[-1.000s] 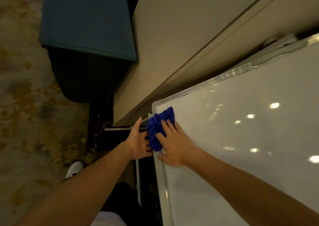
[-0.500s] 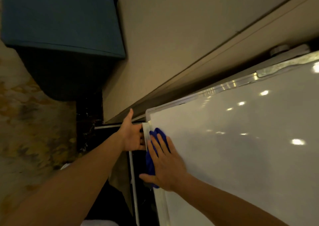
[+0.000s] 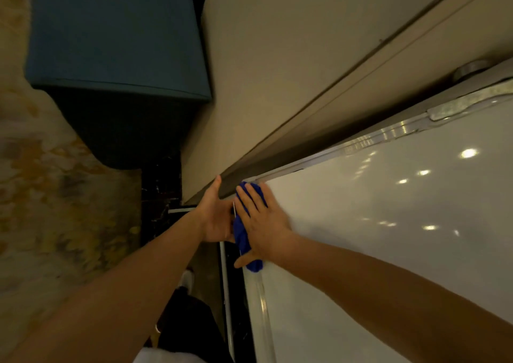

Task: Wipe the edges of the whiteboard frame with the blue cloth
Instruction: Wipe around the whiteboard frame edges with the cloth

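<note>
At far left lies a patterned carpet [image 3: 41, 196], with a teal box [image 3: 116, 35] standing on it against a beige wall [image 3: 291, 57]. The left hand [image 3: 216, 218] reaches to the outer side of the frame [image 3: 256, 307], just below the board's corner; its thumb points up, apart from the palm, and the fingers go out of sight behind the edge, so how firmly it grips cannot be told. Touching it on the right, the cloth [image 3: 241, 237] is draped along the frame's left edge, from the corner down to a bunched end below the thumb of the right hand [image 3: 263, 226]. That hand lies flat and open, fingers spread, pressing the cloth against the edge, with its palm on the board [image 3: 388, 251]. The board's white face shows only spots of reflected light. No writing, brand or label can be read anywhere.
</note>
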The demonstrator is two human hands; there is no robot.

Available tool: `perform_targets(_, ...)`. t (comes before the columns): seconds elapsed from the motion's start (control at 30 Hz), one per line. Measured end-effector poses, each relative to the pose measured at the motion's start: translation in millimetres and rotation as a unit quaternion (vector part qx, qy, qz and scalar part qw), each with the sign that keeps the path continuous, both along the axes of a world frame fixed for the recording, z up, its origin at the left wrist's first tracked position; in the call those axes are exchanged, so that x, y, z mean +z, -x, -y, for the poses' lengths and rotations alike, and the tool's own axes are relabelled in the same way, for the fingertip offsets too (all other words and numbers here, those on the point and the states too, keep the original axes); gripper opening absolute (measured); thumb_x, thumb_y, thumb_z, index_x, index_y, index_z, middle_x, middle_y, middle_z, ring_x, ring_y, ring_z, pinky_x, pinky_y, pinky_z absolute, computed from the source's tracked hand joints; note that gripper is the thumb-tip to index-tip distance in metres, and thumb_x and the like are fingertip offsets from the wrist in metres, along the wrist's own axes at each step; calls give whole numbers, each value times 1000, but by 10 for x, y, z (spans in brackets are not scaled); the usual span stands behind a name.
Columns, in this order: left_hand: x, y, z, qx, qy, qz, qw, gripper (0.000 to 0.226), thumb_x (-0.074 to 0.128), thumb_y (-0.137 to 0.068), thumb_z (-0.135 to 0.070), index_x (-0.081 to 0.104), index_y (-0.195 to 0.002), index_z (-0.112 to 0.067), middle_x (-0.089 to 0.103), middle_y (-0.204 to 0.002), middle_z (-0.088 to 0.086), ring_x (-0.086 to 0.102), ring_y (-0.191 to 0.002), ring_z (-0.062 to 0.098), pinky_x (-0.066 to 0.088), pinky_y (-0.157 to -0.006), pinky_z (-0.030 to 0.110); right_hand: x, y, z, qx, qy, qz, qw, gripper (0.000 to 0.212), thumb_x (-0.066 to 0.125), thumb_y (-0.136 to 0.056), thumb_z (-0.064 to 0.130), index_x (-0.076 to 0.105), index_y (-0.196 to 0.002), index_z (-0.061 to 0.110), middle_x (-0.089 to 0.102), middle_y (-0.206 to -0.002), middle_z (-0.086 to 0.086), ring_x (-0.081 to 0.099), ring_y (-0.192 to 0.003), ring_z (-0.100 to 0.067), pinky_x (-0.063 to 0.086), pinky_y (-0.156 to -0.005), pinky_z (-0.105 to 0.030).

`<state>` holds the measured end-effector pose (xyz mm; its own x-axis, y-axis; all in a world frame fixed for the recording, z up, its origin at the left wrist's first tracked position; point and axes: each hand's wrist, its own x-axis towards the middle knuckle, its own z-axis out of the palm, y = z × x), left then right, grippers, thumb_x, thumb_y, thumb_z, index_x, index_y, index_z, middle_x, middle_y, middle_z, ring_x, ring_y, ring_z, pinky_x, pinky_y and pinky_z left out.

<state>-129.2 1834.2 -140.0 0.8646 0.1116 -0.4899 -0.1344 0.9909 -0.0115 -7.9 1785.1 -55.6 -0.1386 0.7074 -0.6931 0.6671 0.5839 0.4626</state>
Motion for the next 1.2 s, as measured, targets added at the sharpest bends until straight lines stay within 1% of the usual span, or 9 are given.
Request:
perform_targets(0.33,194,-317,30,30,-39,-142,989,106,24,-67,-95,36,-146,-24,50,-136,14,54,-114,41,46,-79,63,46,-121,-527,80,50,61,994,119,37,-72,91,1,-157,16,-2,-166,-10,-12,-150,-34,-15,-112,-66)
perform_targets(0.5,291,-414,55,19,-29,-146,989,106,18,-67,-94,56,-128,-15,73,-100,20,67,-97,38,54,-71,51,331,-196,-454,44,4,32,998,103,43,-81,79,9,-157,19,4,-166,-7,-5,-151,-33,-18,-111,-65)
perform_targets(0.57,321,-417,-24,-4,-37,-134,990,106,18,-68,-94,58,-127,-15,72,-105,21,68,-99,39,55,-72,49,531,-292,-437,13,-45,20,999,101,44,-81,78,12,-156,19,7,-166,-8,-5,-151,-34,-19,-110,-65)
perform_targets(0.7,397,-485,-234,-6,-124,-254,959,88,30,-79,-84,53,-133,-18,62,-124,16,62,-103,36,55,-75,44,1021,-448,-400,-41,-138,9,990,100,44,-80,76,19,-155,15,13,-165,-11,-3,-151,-37,-15,-111,-67)
perform_targets(0.77,553,-548,-398,12,-232,-271,934,66,37,-87,-72,60,-122,-22,60,-131,14,61,-109,34,55,-81,43,1296,-557,-414,-82,-213,4,974,100,42,-80,76,20,-155,13,16,-164,-11,-1,-151,-36,-12,-112,-66)
perform_targets(0.83,699,-620,-521,-20,-392,-275,878,49,37,-91,-66,60,-119,-32,50,-143,6,49,-129,29,43,-106,43,1466,-612,-444,-118,-283,-7,952,98,42,-80,75,27,-152,11,25,-161,-12,6,-150,-36,-12,-114,-64)
perform_targets(1.0,794,-786,-639,-156,-624,-337,688,41,18,-105,-9,28,-144,-2,37,-151,18,38,-136,26,21,-108,31,1093,-297,-515,-169,-285,-26,943,89,45,-84,71,34,-149,12,33,-157,-11,6,-149,-40,-20,-113,-62)
perform_targets(1.1,794,-682,-711,-161,-520,-290,787,34,32,-105,-24,51,-128,-7,48,-142,22,49,-120,32,37,-102,35,1102,-240,-520,-188,-290,5,938,86,43,-87,69,33,-149,10,33,-157,-12,6,-150,-38,-20,-113,-58)
perform_targets(1.2,916,-625,-748,-186,-529,-255,788,60,42,-93,-60,50,-136,-19,48,-145,15,49,-125,29,37,-101,37,1445,-367,-514,-207,-403,13,891,80,49,-85,63,43,-144,8,39,-153,-13,13,-149,-38,-10,-117,-61)
